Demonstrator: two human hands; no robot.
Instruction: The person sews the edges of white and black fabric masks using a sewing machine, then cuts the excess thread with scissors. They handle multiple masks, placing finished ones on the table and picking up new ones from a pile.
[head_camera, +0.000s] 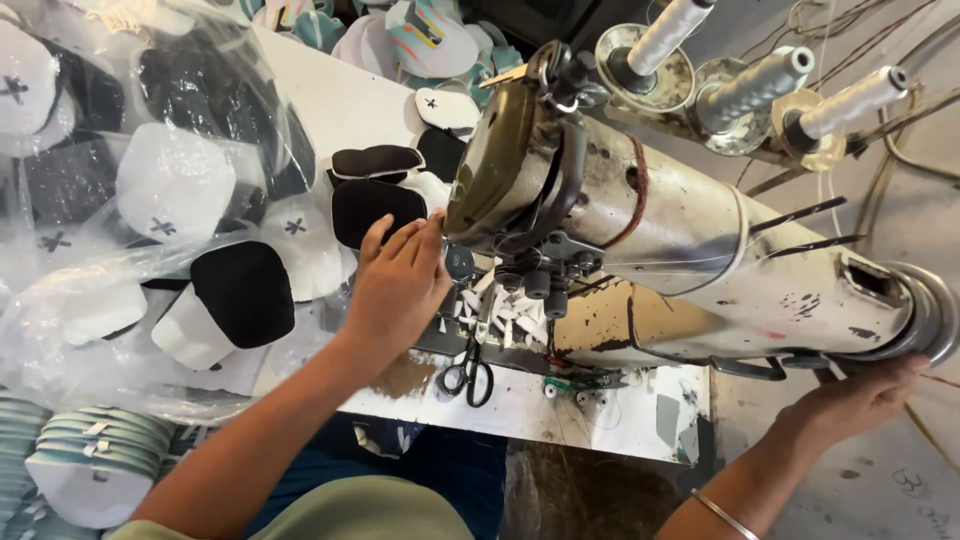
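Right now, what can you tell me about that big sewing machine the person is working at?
The sewing machine is a worn, cream-painted metal body with chipped patches, lying across the view. Its olive head end sits by the left hand; the right hand rests under the handwheel. Three thread cones stand behind it, black scissors lie below.

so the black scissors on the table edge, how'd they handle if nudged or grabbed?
The scissors look like thin metal with loop handles, so probably rigid and light. They lie flat on the table, so they would likely slide rather than roll. They sit close to its front edge, so a push toward the person could tip them off.
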